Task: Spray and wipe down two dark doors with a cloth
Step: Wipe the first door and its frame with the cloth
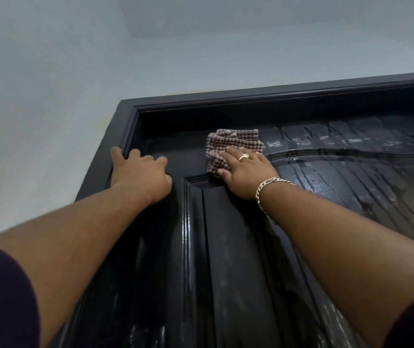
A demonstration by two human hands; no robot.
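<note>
Near the top of the door (238, 234), seen from my head view looking steeply upward, I log the following. Item one: door, black, glossy, panelled, set in a matching dark frame (125, 114) against a pale wall (50, 84); the upper right area carries wet streaks and runs. Item two: cloth (231, 146), checked in maroon and off-white, bunched, lying flat against the door just below the top rail, left of the wet streaks. Item three: right hand (243, 172), grip spread, fingers straight and pressing the cloth onto the door; a ring (244, 156) on one finger, a chain bracelet (267, 192) at the wrist. Item four: left hand (142, 174), grip spread and holding nothing, fingers resting on the door's upper left corner with the fingertips at the frame's inner edge. Both forearms bare, dark sleeves at the lower corners.
</note>
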